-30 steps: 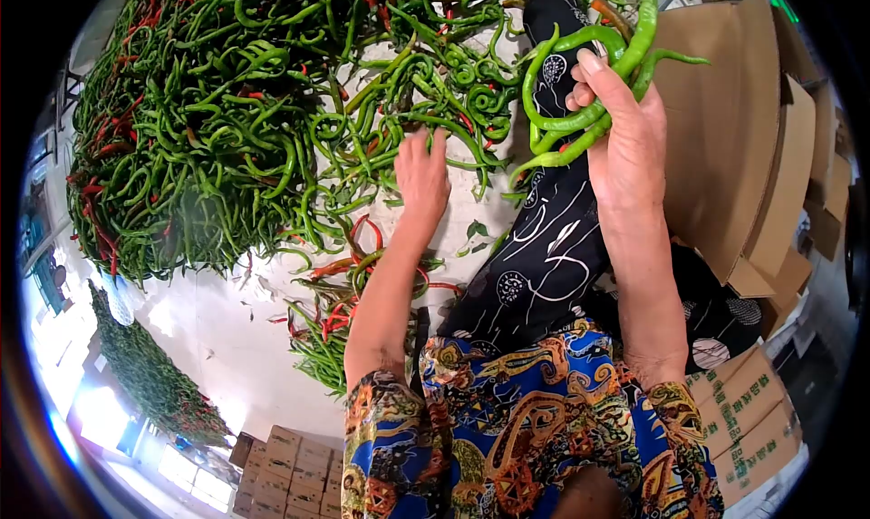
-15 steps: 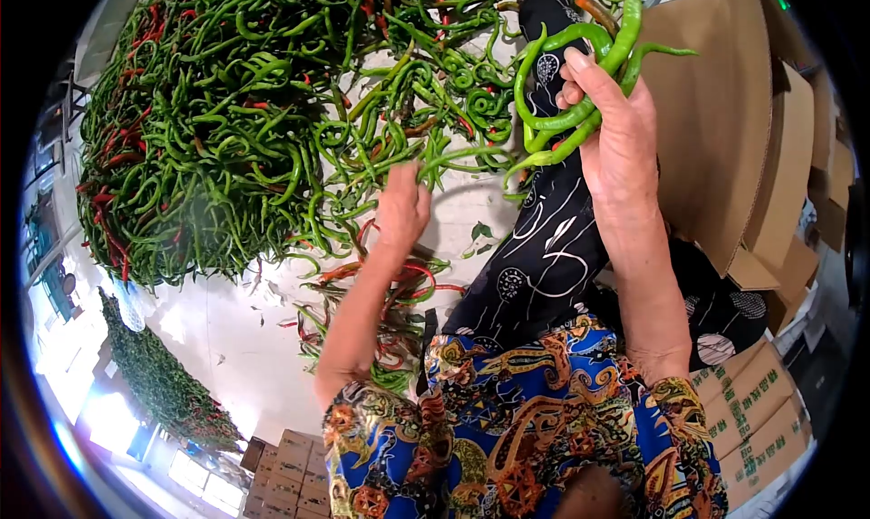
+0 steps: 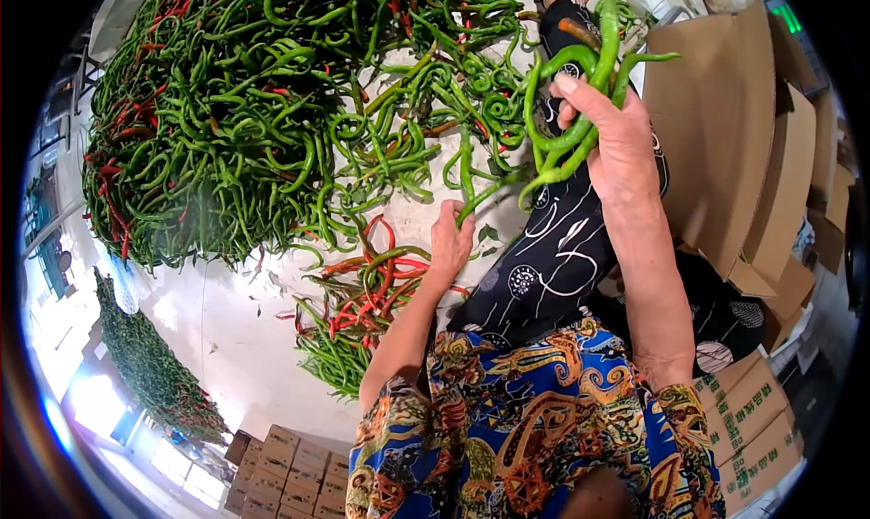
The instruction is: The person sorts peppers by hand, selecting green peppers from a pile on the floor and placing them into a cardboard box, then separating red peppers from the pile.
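Observation:
Long curved green peppers (image 3: 608, 38) are bunched in my right hand (image 3: 612, 129), thumb pressed over them, above my right leg. A brownish pepper (image 3: 580, 33) shows at the top of the bunch. My left hand (image 3: 452, 236), lower and to the left, pinches the lower end of green pepper stalks (image 3: 467, 170) just over the pale floor. Beside that hand lies a small heap of red and green peppers (image 3: 390, 270). Scattered green peppers (image 3: 385, 147) lie beyond it, next to the big pepper pile (image 3: 217, 111).
An open cardboard box (image 3: 711, 138) stands at the right, with printed cartons (image 3: 752, 419) below it. Another long pepper pile (image 3: 154, 365) lies at the far left. Stacked cartons (image 3: 288, 469) are at the bottom. My patterned trouser leg (image 3: 553, 256) crosses the middle.
My left hand has moved from the scattered peppers down and to the right, and now has green pepper in its fingers. The bunch stays in my right hand, shifted slightly left.

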Tool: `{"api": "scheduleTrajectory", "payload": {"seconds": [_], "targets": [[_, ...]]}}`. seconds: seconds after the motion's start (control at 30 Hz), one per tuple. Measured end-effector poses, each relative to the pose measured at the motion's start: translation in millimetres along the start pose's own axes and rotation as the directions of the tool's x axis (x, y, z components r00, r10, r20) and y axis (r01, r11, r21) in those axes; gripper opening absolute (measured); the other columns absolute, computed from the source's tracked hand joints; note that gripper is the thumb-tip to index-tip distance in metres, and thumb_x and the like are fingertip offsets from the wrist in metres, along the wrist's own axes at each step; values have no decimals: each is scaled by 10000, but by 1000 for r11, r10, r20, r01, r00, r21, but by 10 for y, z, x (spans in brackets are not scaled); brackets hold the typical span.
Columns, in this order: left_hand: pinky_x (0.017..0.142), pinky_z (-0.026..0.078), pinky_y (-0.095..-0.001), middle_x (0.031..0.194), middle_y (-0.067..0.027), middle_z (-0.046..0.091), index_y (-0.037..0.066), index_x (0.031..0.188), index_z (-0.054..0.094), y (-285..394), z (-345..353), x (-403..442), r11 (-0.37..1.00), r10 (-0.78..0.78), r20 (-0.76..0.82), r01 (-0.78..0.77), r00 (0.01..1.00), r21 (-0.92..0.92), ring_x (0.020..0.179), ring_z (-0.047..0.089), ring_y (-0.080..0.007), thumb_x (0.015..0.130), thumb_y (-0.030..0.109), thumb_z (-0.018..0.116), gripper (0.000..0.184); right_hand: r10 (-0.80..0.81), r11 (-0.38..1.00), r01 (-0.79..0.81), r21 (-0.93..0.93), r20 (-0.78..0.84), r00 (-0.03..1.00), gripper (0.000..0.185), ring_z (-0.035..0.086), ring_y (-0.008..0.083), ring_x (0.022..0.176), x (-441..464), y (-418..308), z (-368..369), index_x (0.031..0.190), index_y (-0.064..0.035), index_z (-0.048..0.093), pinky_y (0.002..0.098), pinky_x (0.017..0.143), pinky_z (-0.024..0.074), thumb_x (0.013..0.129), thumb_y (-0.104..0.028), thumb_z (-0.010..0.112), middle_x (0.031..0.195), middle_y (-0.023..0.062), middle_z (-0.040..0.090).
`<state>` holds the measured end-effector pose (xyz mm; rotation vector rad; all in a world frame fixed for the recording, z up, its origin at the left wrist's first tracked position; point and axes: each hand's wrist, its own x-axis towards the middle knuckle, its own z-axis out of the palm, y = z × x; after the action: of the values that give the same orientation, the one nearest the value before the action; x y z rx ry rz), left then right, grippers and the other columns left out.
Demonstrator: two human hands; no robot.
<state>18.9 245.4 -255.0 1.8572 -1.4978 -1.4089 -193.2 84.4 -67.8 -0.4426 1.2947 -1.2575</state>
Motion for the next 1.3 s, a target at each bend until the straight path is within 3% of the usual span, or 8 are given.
{"api": "scheduleTrajectory", "payload": {"seconds": [0.2,0.37,0.47,0.6,0.73,0.9,1.17,1.3], "targets": [[597,458,-241,775,-14,529,18,1135,537,957,-601,-2,622,-345,-154,103,926,-776,606,447,-79,957,101,517,198,272,956,-264,-126,48,961,291,619,133,683,-167,14,73,1025,26,589,246,607,488,806,-119,713,815,81,655],[692,485,-255,918,-56,610,-19,1269,491,1760,-777,10,836,-230,-84,153,970,-528,807,567,-122,917,80,516,367,289,957,-280,-83,139,947,449,599,117,775,-388,353,186,1128,-1,546,256,661,490,763,-103,786,922,57,629],[815,478,-429,1125,-229,556,-34,1331,424,1710,-443,-50,951,301,-127,-307,945,-25,991,578,-362,839,-6,551,509,358,926,-346,-151,60,932,426,604,124,792,-339,390,198,1091,-8,539,264,724,506,753,-76,790,925,47,625],[824,488,-331,1031,-157,630,3,1132,613,1515,-638,138,815,458,-143,-479,877,-325,914,615,-266,812,19,636,321,302,951,-306,37,82,950,354,614,133,764,-267,431,119,1060,-21,528,265,709,518,780,-60,741,885,53,613],[780,477,-365,969,-167,633,-34,1106,613,663,-887,700,994,-53,-505,-3,861,-108,871,602,-227,864,178,645,323,203,976,-204,73,18,979,362,606,145,745,-190,384,132,1062,-9,503,274,677,522,781,-74,722,867,61,602],[648,448,-356,769,-129,599,-41,922,655,-487,-805,1182,821,36,-457,234,889,520,719,549,-224,803,276,715,345,272,960,-276,53,68,960,305,593,143,758,-236,384,172,1008,-10,558,266,729,487,757,-39,730,863,46,602],[659,413,-230,798,-8,601,-11,1054,639,585,-657,324,905,-316,-184,237,931,-355,705,497,-83,861,143,644,247,307,947,-311,82,52,950,322,602,139,770,-197,400,208,1034,7,575,269,729,493,761,-45,738,889,50,625],[745,475,-279,908,-84,605,-4,1073,622,804,-481,93,939,253,-275,-304,928,-162,799,559,-164,821,-1,628,252,379,925,-378,-34,121,917,355,603,132,823,-174,428,160,1060,4,585,270,786,485,747,-40,745,917,46,635]]}}
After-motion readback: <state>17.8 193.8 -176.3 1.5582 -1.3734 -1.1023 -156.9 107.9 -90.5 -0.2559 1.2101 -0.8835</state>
